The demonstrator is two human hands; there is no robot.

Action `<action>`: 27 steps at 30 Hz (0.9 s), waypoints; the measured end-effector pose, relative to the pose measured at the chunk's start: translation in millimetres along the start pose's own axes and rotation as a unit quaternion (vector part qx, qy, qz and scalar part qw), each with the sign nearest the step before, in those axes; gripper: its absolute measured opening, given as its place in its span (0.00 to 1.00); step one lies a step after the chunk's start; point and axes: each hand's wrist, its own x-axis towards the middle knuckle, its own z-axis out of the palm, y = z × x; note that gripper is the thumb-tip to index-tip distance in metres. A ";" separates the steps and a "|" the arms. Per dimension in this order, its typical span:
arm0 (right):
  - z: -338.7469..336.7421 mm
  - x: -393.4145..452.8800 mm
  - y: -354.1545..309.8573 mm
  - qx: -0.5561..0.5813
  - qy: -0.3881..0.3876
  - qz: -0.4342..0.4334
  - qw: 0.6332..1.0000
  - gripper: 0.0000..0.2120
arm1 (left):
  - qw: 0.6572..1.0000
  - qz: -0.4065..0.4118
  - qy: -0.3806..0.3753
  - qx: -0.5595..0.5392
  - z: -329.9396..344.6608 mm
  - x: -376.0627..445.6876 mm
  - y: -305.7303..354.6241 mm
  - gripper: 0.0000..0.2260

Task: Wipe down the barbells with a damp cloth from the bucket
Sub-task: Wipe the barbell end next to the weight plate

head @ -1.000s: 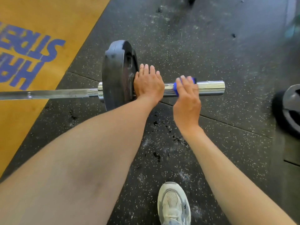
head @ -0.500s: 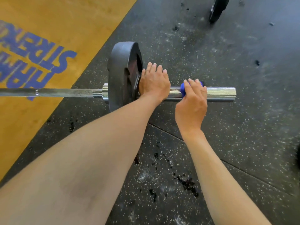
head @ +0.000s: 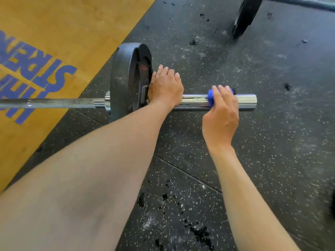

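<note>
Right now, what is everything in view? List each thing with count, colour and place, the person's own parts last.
barbell: one, chrome sleeve and grey knurled shaft, lying across the floor.
weight plate: one, black, on the sleeve's inner end.
cloth: one, blue, wrapped on the sleeve.
rubber floor: black, speckled, with dark wet spots.
platform: yellow wood with blue lettering, upper left.
black upright object: one, top right, unclear.
left hand: rests on the sleeve against the plate.
right hand: grips the cloth.

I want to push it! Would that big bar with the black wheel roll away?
Probably: the round black plate stands on edge, so the barbell could roll on the flat rubber floor. It looks heavy, likely slow to start. The left hand seems to steady it.
</note>
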 end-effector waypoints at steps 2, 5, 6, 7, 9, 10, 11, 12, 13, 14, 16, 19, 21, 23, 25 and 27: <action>4.0 -0.2 -11.0 0.008 0.010 0.024 1.000 0.20 | 1.000 0.000 0.000 -0.001 -0.2 3.1 1.6 0.23; 11.6 -16.3 -25.0 0.016 -0.060 -0.134 0.989 0.26 | 1.000 -0.006 0.001 -0.006 0.0 2.3 2.3 0.23; 11.2 -14.1 -19.1 0.010 -0.058 -0.145 0.988 0.25 | 1.000 -0.007 -0.001 -0.006 -0.1 1.2 2.6 0.23; 9.6 -10.5 -13.0 0.006 -0.041 -0.109 0.993 0.24 | 1.000 -0.005 -0.001 -0.004 -0.1 0.8 2.9 0.23; 7.6 -9.3 -15.2 0.010 0.001 0.012 1.000 0.21 | 1.000 -0.004 0.001 0.002 0.5 -1.5 2.5 0.23; 8.2 -13.3 -23.5 0.015 0.005 0.027 1.000 0.22 | 1.000 -0.004 0.002 0.003 0.7 -3.3 2.2 0.23; 9.6 -20.3 -33.0 0.019 -0.009 0.000 1.000 0.23 | 1.000 -0.006 0.006 0.003 1.2 -5.1 2.1 0.23; 10.6 -29.1 -38.7 0.021 -0.030 -0.053 0.998 0.25 | 1.000 -0.008 0.010 0.004 1.7 -7.8 1.7 0.23; 9.9 -34.1 -38.1 0.016 -0.040 -0.099 0.994 0.26 | 1.000 -0.010 0.011 0.005 1.8 -11.2 2.4 0.23; 8.0 -33.8 -32.5 0.010 -0.035 -0.106 0.994 0.26 | 1.000 -0.012 0.012 0.006 2.2 -15.5 2.8 0.23; -0.1 -31.0 -22.8 0.011 -0.002 -0.006 1.000 0.23 | 1.000 -0.009 0.016 0.010 3.4 -25.3 2.0 0.24; -5.5 -49.3 -33.4 0.011 -0.005 0.010 1.000 0.24 | 0.999 0.000 0.033 0.014 6.2 -42.5 0.7 0.24; -11.2 -65.3 -29.7 0.005 -0.044 -0.103 0.994 0.27 | 0.999 0.007 0.044 0.023 8.2 -56.1 -0.1 0.24; -22.7 -65.1 -12.3 -0.007 -0.037 -0.080 0.996 0.25 | 0.998 0.014 0.053 0.034 9.2 -71.6 -1.3 0.25; -34.7 -71.6 -11.4 -0.009 -0.010 0.029 0.999 0.23 | 0.997 0.022 0.064 0.043 9.5 -87.6 -2.4 0.25; -39.6 -92.3 -22.5 -0.017 -0.022 -0.004 1.000 0.23 | 0.996 0.027 0.061 0.057 10.8 -105.7 -3.9 0.26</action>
